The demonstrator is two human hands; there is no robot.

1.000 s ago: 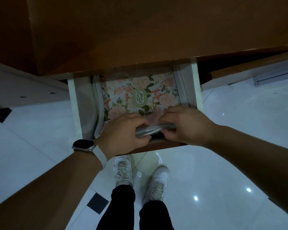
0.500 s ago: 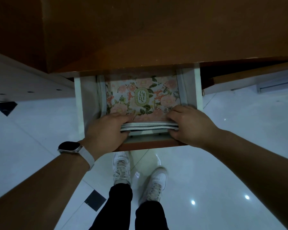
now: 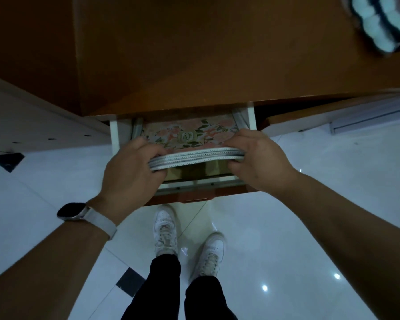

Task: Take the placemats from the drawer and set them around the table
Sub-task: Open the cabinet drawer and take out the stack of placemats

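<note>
Placemats point(image 3: 194, 155) lifted higher from drawer point(image 3: 116, 139), both hands gripping

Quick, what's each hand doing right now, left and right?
Left hand: closed on the left end of the placemat stack, over the open drawer.
Right hand: closed on the stack's right end.

Smartwatch point(image 3: 71, 211), white sneakers point(image 3: 165, 229), tile floor point(image 3: 310, 204).

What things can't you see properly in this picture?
- Head view: how many placemats are in the stack; only thin edges show.
- The fingertips of the left hand and right hand curl under the stack.
- The drawer back hides under the wooden top.
- The white object top right is blurred and cut off.
</note>
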